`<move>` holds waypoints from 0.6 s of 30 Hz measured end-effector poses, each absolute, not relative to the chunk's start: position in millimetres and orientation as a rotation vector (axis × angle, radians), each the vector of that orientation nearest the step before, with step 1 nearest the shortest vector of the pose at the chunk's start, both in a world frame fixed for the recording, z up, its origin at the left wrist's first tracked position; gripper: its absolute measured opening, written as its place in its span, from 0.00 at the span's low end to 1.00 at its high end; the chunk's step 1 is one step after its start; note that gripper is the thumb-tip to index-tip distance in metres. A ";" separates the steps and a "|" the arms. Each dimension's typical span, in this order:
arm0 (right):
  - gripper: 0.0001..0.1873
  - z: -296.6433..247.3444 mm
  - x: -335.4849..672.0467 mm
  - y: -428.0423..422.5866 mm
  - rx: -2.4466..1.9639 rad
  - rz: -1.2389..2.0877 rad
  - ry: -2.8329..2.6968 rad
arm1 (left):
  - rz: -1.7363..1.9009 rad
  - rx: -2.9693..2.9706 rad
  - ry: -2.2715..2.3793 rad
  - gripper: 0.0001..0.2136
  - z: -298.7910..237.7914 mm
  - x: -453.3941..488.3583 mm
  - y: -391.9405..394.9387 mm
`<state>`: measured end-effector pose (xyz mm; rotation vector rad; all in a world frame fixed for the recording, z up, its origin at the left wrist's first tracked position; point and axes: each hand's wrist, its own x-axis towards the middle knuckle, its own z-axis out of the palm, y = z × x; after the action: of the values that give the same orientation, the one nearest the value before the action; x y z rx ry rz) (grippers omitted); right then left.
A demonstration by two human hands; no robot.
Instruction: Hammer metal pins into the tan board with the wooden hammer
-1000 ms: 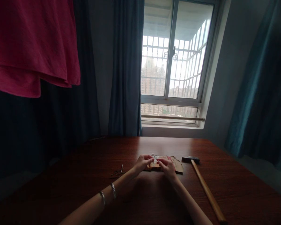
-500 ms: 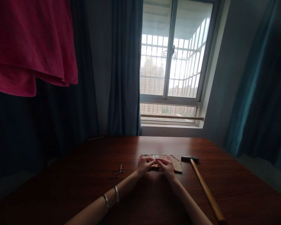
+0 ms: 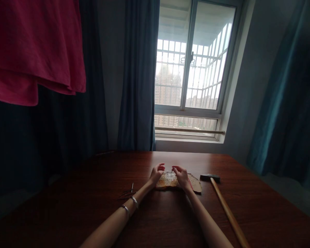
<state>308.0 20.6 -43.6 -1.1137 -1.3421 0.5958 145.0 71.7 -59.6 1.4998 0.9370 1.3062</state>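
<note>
A flat piece of cardboard (image 3: pixel 166 182), dotted with many small holes, lies on the table under both hands. Near its far side two thin nails (image 3: pixel 167 174) stand upright. My right hand (image 3: pixel 181 175) is over the board's middle, thumb and forefinger pinched on a thin dark nail (image 3: pixel 172 170). By the board's left end, my left hand (image 3: pixel 157 173) is raised with loosely curled fingers apart, and nothing shows in it. Part of the board is hidden behind the hands and wrists.
Several loose nails (image 3: pixel 127 193) lie left of my left forearm. A hammer (image 3: pixel 227 210) with a dark head and long wooden handle lies on the right of the brown table (image 3: pixel 93 203). Behind are a window and blue curtains; a red cloth (image 3: pixel 36 51) hangs upper left.
My hands, which were together over the board, have moved apart and up toward its far side. The left hand shifted left, uncovering the dotted surface. The right hand's pinched nail now shows.
</note>
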 end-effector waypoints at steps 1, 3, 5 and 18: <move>0.17 -45.6 306.1 23.8 -1.117 0.575 -1.358 | 1.288 1.460 0.921 0.23 -61.6 147.7 75.8; 0.16 -50.5 303.5 27.8 -1.129 0.537 -1.383 | 1.230 1.404 0.890 0.25 -64.5 151.8 82.7; 0.15 -56.0 302.6 29.2 -1.148 0.506 -1.403 | 1.178 1.395 0.877 0.26 -66.7 154.1 87.5; 0.15 -61.4 301.6 22.7 -1.203 0.405 -1.520 | 1.143 1.675 0.845 0.24 -77.9 155.6 87.2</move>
<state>301.6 22.7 -61.4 -1.2033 -1.5199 0.4050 155.6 87.2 -77.9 1.6749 0.8455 1.1425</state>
